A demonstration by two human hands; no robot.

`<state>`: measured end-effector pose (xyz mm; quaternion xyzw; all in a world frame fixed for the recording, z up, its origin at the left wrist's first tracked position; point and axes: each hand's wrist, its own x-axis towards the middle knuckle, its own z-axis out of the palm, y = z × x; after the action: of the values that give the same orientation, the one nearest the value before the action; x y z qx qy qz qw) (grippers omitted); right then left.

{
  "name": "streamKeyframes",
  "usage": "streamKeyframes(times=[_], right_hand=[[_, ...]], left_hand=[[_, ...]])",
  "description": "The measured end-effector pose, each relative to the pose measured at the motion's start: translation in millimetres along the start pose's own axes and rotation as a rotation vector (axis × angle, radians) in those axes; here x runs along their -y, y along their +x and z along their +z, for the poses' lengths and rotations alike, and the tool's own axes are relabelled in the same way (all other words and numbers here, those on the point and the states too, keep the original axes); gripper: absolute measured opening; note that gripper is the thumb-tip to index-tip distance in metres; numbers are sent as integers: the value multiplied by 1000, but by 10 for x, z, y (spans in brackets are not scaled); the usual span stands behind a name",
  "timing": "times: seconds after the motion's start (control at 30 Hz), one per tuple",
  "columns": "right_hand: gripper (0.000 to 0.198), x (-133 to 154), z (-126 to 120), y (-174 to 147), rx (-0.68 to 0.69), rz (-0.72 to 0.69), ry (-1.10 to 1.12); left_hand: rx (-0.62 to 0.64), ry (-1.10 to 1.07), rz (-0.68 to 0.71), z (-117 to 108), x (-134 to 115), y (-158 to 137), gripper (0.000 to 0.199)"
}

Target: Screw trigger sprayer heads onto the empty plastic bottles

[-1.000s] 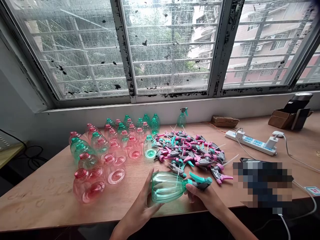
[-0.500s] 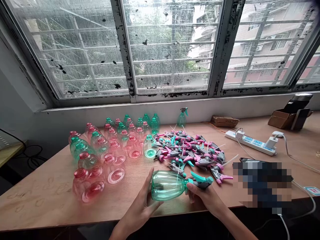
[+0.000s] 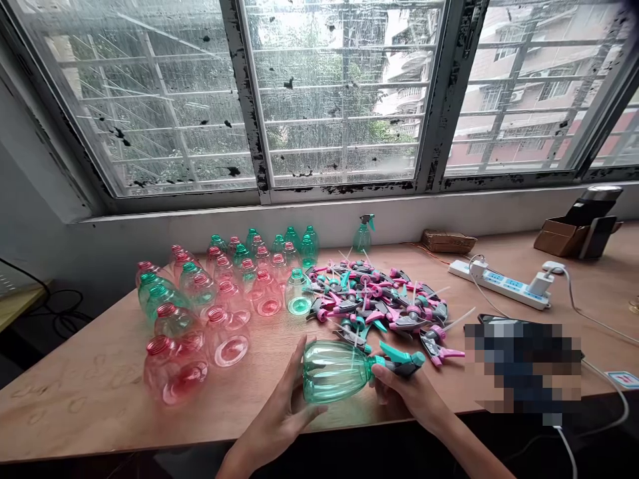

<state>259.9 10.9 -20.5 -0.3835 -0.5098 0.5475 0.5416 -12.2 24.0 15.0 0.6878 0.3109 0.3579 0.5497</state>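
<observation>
A clear green spray bottle [image 3: 335,372] lies sideways in the air above the table's front edge, its base to the left. My left hand [image 3: 285,406] is wrapped round the base end, with the thumb below and fingers behind. On the neck end sits a trigger sprayer head [image 3: 402,359] in teal and dark grey. My right hand [image 3: 407,392] grips it at the collar, fingertips round the neck; some of its fingers are hidden. Just beyond the bottle lies a heap of pink, teal and grey trigger sprayer heads [image 3: 372,299] with white dip tubes.
Several open pink bottles [image 3: 229,346] and green bottles [image 3: 160,303] stand on the left of the wooden table [image 3: 90,386]. One complete spray bottle [image 3: 362,236] is by the wall. At right are a power strip [image 3: 504,285], cables, a blurred dark object [image 3: 529,359] and a cardboard box [image 3: 562,238].
The green bottle has turned slightly about its length, so its ribs show more clearly. Both hands stay in nearly the same place.
</observation>
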Motion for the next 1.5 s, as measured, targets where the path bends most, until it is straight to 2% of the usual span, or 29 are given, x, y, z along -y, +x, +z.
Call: streamKeyframes(times=[0.07,0.17,0.37,0.53,0.7,0.8,0.93,1.23,1.4,1.5], right_hand=[[37,15,7,3,5,2,-3],[36,54,23,-2,16,11,-5],[40,92,42,-11,2,17,11],[39,75,34,-11,-1,43,12],[39,82,41,-8,-12,19,30],[42,86,50,-1,-15,14,26],[41,105,58,-6,-25,23,6],[36,118,58,-17,-35,3,21],[31,83,49,-15,-1,-2,29],[32,72,49,-9,-2,2,25]], left_hand=[[-8,-27,-25,-12,8,-13,101],[12,-58,-36,-24,-8,-20,94],[3,4,42,-5,-26,-17,78],[33,-70,-28,-13,-47,-26,93],[41,-65,-19,-15,-53,-7,94],[18,-33,12,-6,-12,-1,85],[9,-76,-10,-5,-6,-4,100],[23,-31,-2,2,-21,7,92],[-12,-88,-45,16,-11,-5,107],[-7,-99,-51,13,-31,0,101]])
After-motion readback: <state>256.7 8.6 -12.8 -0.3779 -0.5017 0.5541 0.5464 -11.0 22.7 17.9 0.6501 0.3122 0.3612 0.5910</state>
